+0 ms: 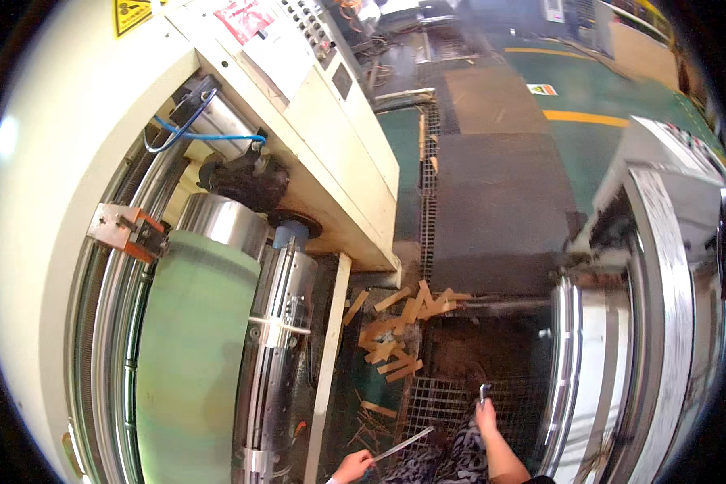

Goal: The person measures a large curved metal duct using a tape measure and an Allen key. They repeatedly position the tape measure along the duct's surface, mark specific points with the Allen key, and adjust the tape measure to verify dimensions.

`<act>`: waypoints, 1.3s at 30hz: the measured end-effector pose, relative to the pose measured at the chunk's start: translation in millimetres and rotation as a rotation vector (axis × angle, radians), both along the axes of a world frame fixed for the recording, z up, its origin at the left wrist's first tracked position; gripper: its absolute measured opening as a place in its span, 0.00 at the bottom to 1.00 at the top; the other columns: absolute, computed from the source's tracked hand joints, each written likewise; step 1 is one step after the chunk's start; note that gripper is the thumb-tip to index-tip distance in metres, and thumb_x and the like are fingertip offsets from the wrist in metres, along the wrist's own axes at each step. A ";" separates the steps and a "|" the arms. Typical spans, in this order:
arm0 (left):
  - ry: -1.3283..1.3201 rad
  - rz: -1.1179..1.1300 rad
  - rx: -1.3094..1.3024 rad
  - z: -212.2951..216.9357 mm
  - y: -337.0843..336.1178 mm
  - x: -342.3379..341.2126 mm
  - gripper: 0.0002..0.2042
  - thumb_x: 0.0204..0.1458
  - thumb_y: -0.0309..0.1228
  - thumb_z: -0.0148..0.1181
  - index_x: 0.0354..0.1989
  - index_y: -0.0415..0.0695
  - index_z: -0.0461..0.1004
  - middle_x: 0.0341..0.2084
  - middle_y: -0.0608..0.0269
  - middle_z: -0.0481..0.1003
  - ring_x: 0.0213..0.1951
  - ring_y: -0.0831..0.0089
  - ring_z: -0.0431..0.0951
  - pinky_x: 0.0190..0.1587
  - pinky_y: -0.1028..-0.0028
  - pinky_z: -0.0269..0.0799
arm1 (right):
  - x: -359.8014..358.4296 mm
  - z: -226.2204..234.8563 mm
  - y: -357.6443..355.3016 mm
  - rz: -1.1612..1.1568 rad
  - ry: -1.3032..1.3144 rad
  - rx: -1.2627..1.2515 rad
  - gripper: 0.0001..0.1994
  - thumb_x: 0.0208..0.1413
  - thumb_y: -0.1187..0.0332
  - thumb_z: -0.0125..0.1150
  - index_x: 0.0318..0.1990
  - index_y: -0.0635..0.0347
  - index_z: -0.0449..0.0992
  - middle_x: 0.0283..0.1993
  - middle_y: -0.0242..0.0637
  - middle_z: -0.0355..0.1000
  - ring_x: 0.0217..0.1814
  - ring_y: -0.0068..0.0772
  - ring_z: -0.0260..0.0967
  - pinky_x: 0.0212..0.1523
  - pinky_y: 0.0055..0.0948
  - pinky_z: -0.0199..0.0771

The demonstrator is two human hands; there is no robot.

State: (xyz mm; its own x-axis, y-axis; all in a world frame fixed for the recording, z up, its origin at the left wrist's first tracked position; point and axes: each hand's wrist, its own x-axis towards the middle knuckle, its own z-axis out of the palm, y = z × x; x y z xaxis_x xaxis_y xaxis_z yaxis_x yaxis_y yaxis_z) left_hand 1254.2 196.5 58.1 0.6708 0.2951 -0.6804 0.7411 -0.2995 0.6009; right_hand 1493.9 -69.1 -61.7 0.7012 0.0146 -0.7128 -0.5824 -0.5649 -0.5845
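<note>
At the lower edge, my left hand (352, 467) is closed around one end of a thin, straight metallic strip (405, 444). The strip slants up and to the right, over the floor grating. To the right, my right hand (486, 418) grips a small metal hand tool (483, 394) whose shiny head points away from me; its exact kind is too small to tell. Both hands are in the gap between two machines. On the left machine, a large green-covered roller (194, 347) lies beside a slotted steel cylinder (276, 355). Neither hand touches them.
A cream machine housing (355, 153) with blue air hoses stands at the left. Cardboard scraps (395, 327) litter the floor beside the metal grating (452, 403). Brown mats (500, 202) cover the walkway ahead. Steel rollers (569, 363) and a machine frame (661, 266) bound the right side.
</note>
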 end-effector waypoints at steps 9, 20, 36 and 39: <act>0.183 0.245 -0.016 23.7 -52.5 123.1 0.08 0.54 0.29 0.51 0.27 0.40 0.71 0.18 0.60 0.71 0.20 0.72 0.70 0.25 0.71 0.66 | 35.4 -108.4 -5.7 0.516 0.231 0.064 0.14 0.53 0.59 0.54 0.33 0.65 0.71 0.28 0.52 0.72 0.34 0.54 0.70 0.34 0.42 0.67; 0.059 0.136 0.119 0.2 -83.2 173.5 0.09 0.53 0.32 0.53 0.26 0.40 0.70 0.18 0.58 0.70 0.22 0.68 0.70 0.27 0.69 0.66 | 72.3 -166.8 -76.1 0.312 0.186 -0.003 0.15 0.54 0.58 0.54 0.33 0.64 0.72 0.28 0.51 0.71 0.33 0.54 0.69 0.33 0.44 0.67; 0.044 0.160 0.066 -19.5 -111.7 143.5 0.09 0.56 0.32 0.50 0.27 0.42 0.68 0.15 0.60 0.68 0.17 0.71 0.68 0.22 0.69 0.64 | 82.5 -208.7 -132.2 0.229 0.302 -0.152 0.12 0.54 0.62 0.52 0.30 0.65 0.70 0.21 0.43 0.67 0.25 0.42 0.68 0.27 0.40 0.65; 0.109 0.118 0.039 -61.0 -101.6 91.3 0.10 0.53 0.36 0.53 0.29 0.42 0.70 0.23 0.59 0.74 0.27 0.64 0.73 0.33 0.67 0.67 | 75.6 -196.8 -124.0 0.411 0.008 -0.105 0.11 0.55 0.65 0.50 0.27 0.65 0.69 0.17 0.37 0.63 0.18 0.34 0.63 0.20 0.36 0.63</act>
